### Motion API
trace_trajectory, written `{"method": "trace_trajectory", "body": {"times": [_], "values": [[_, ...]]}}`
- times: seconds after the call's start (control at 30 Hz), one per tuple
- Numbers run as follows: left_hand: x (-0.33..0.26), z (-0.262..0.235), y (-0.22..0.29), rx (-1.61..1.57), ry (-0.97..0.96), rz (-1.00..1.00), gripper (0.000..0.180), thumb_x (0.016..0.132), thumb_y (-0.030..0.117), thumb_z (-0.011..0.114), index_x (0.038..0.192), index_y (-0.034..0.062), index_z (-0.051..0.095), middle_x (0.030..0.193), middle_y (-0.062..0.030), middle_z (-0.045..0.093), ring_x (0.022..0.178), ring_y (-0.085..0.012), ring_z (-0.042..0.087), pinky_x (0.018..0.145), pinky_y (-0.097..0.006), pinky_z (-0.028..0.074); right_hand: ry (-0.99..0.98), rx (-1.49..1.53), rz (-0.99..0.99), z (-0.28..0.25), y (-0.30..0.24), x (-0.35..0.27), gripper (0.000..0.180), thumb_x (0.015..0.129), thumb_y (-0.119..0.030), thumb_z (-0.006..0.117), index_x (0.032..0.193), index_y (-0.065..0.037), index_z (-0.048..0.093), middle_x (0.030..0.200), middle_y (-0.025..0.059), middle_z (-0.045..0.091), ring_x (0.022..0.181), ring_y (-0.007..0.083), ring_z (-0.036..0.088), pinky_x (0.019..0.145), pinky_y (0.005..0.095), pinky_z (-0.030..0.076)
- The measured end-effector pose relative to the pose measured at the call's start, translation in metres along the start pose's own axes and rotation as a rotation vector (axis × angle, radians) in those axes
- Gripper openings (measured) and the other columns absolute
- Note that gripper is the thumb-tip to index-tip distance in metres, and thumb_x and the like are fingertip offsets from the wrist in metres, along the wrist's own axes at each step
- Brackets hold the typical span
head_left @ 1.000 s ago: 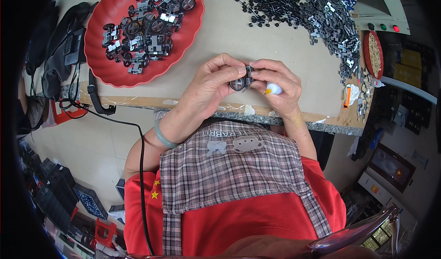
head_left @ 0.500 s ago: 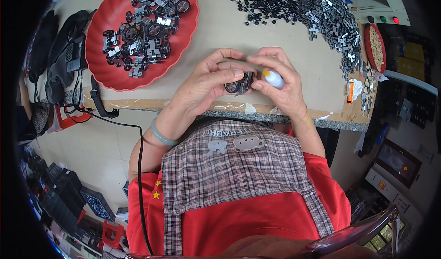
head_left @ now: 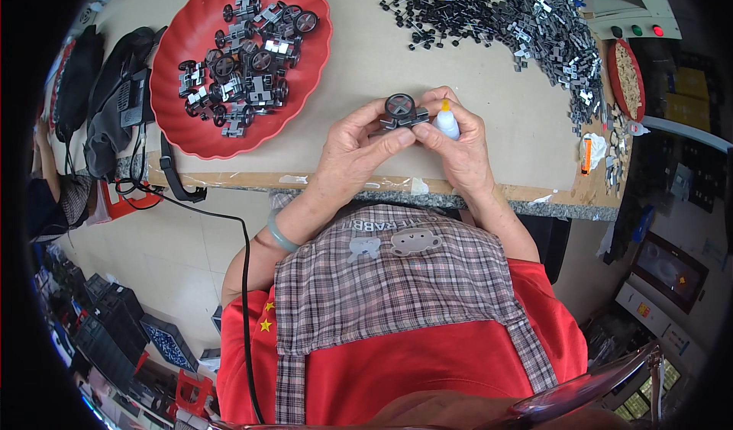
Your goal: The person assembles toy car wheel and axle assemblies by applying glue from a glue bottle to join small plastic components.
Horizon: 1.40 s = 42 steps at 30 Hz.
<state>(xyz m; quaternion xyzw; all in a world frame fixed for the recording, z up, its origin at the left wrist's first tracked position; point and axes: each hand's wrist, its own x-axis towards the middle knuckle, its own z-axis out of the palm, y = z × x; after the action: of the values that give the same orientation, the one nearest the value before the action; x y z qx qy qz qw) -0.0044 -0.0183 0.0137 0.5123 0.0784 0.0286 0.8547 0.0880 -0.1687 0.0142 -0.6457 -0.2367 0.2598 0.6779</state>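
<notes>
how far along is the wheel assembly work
Done: a heap of wheeled pieces fills the red tray. In hand: the left hand holds one wheeled piece, the right hand a small bottle. Left: loose parts cover the table.

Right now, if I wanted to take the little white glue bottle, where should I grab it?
Probably by its round white body, coming from the right side. The little bottle stands nozzle up in the right hand, and the left hand with the toy wheel part crowds its left side.
</notes>
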Motion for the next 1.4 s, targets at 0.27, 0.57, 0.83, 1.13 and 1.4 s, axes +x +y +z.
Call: {"method": "trace_trajectory", "body": {"times": [0.27,0.57,0.83,1.13,1.4], "values": [[-0.002,0.0,-0.007,0.219,0.123,0.152,0.022,0.087,0.006,0.064,0.108,-0.0013,0.065,0.102,-0.0087,0.065,0.093,-0.0121,0.06,0.08,-0.024,0.05,-0.037,-0.16,-0.038,0.002,-0.011,0.001,0.016,0.08,-0.009,0.073,0.092,-0.001,0.066,0.095,0.0052,0.058,0.085,0.0126,0.056,0.074,0.0249,0.046],[-0.006,0.002,-0.008,0.284,0.128,0.164,0.021,0.089,0.01,0.064,0.107,-0.0014,0.066,0.094,-0.0074,0.069,0.085,-0.0106,0.063,0.075,-0.024,0.051,0.051,-0.324,-0.173,0.009,-0.003,-0.008,0.015,0.077,-0.009,0.075,0.087,-0.002,0.067,0.082,0.0056,0.057,0.074,0.0126,0.054,0.064,0.0258,0.043],[-0.005,-0.004,-0.011,0.114,0.129,0.117,0.022,0.088,0.001,0.064,0.109,-0.0034,0.063,0.095,-0.0051,0.067,0.086,-0.0085,0.061,0.076,-0.022,0.051,0.042,-0.057,-0.053,0.009,-0.002,-0.001,0.014,0.081,-0.009,0.072,0.083,0.0,0.061,0.084,0.0005,0.051,0.075,0.0077,0.047,0.065,0.0221,0.039],[-0.005,0.0,0.008,0.432,0.242,0.297,0.022,0.083,0.004,0.068,0.103,-0.003,0.063,0.09,-0.0095,0.067,0.081,-0.0145,0.065,0.072,-0.028,0.054,0.029,0.12,0.056,0.012,-0.009,0.002,0.019,0.08,-0.007,0.071,0.096,-0.002,0.06,0.087,-0.0004,0.051,0.077,0.0078,0.047,0.069,0.0211,0.038],[-0.009,-0.042,0.06,1.057,0.595,0.611,0.025,0.081,0.003,0.069,0.102,-0.0061,0.061,0.09,-0.018,0.066,0.077,-0.0287,0.066,0.068,-0.033,0.052,-0.005,0.271,0.07,0.001,-0.011,0.001,0.028,0.087,-0.01,0.065,0.112,-0.002,0.057,0.096,0.0015,0.055,0.084,0.0078,0.052,0.076,0.0217,0.043]]}}
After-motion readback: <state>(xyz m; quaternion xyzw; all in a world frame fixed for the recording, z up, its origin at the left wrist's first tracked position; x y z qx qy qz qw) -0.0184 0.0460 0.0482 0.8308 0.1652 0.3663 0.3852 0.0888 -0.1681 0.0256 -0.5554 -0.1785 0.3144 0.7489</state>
